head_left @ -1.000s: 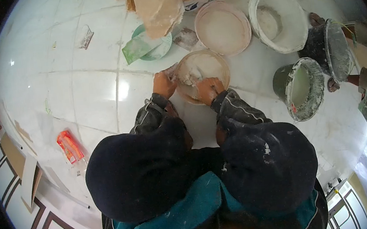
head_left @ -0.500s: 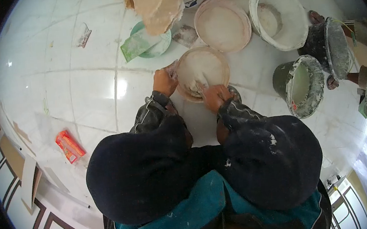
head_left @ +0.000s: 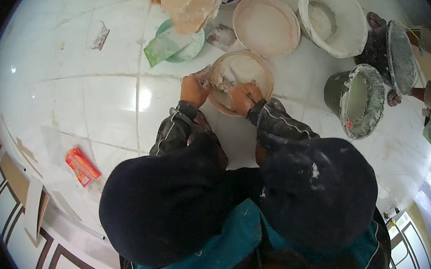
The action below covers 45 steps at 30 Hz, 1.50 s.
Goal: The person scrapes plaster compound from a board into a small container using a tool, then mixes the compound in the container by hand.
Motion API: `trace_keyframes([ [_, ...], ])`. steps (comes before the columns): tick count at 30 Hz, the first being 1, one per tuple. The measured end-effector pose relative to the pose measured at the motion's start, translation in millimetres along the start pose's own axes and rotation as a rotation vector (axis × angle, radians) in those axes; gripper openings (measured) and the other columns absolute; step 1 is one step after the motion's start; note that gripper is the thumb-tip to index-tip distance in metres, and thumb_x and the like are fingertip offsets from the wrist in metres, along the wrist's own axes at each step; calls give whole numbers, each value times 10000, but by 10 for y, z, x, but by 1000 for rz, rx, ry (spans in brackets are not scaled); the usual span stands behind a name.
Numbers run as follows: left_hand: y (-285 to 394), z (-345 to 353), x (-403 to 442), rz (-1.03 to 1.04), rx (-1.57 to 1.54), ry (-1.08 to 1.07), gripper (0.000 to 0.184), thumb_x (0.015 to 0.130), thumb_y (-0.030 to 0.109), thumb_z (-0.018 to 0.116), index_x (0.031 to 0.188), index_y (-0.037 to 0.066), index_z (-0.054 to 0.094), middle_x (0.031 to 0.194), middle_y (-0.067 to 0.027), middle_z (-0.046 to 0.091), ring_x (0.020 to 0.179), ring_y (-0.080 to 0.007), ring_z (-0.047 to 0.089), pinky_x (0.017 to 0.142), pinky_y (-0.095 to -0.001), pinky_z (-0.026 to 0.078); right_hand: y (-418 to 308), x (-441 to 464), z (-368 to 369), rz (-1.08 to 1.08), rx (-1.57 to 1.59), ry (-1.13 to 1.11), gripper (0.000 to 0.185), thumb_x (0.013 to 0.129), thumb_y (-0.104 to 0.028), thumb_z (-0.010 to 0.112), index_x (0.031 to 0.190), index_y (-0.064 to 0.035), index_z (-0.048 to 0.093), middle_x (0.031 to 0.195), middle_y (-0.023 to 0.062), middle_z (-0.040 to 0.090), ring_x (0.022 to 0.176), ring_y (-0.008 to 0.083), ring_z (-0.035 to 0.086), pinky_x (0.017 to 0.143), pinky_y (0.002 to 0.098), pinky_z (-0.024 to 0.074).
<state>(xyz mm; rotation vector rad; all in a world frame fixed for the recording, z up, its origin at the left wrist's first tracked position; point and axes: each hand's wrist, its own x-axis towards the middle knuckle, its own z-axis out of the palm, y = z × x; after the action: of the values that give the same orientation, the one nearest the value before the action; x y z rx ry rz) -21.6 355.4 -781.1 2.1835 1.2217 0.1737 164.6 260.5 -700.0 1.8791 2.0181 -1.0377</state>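
A round basin point(head_left: 267, 80) with pale paste stands on the floor in front of me. My left hand point(head_left: 195, 88) is closed on the basin's left rim. Inside the basin's lower part, my right hand point(head_left: 244, 97) is closed round a small tool, whose handle is mostly hidden by the fingers. A lump of grey-white paste point(head_left: 224, 77) lies at the tool's end, between my two hands. Just beyond is a pinkish basin point(head_left: 266, 25) with pale contents.
A green bowl point(head_left: 191, 47) carries a green sheet point(head_left: 160, 48). Torn brown paper point(head_left: 190, 4) hangs over it. On the right stand a white tub point(head_left: 333, 18), a dark bucket point(head_left: 355, 101) and a black bucket point(head_left: 397, 60), near another person's foot point(head_left: 393, 97). An orange packet point(head_left: 82, 167) lies left.
My right hand has moved up and left within the basin, and the paste lump has shifted from the lower part toward the upper left. My left hand stays at the rim.
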Motion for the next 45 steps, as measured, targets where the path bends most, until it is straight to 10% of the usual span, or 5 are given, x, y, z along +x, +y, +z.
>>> trace_keyframes([
  [21,179,5,-115,-39,9,-43,432,801,164,631,1229,109,643,940,-240,677,810,-449,633,788,-505,508,272,-219,346,112,56,-147,503,895,-251,564,1378,-116,524,1110,235,660,1021,331,660,851,449,520],
  [24,378,-105,-133,-55,-163,60,478,747,111,666,1224,86,644,1001,-232,683,912,-447,640,796,-486,531,625,-90,809,-42,645,196,409,903,-276,586,1279,-117,611,1047,226,680,965,388,658,844,444,524],
  [30,412,27,-421,-212,-455,217,584,778,7,684,1340,79,541,1237,-200,618,1021,-317,673,763,-362,594,873,-351,41,-75,586,368,422,847,-375,666,1155,-87,674,989,208,700,926,324,688,828,410,520],
  [33,491,37,-538,-333,-554,202,673,780,-22,689,1404,93,464,1282,-189,565,994,-288,679,765,-333,601,964,-394,-154,149,916,340,323,856,-265,687,1108,-63,679,889,153,709,827,123,654,775,302,510],
  [45,296,198,-715,-253,-565,162,590,771,-3,677,1337,73,527,1170,-173,569,932,-274,677,811,-351,568,554,270,-120,-140,1807,1192,114,921,-50,552,820,-12,589,769,42,614,682,126,552,625,305,489],
])
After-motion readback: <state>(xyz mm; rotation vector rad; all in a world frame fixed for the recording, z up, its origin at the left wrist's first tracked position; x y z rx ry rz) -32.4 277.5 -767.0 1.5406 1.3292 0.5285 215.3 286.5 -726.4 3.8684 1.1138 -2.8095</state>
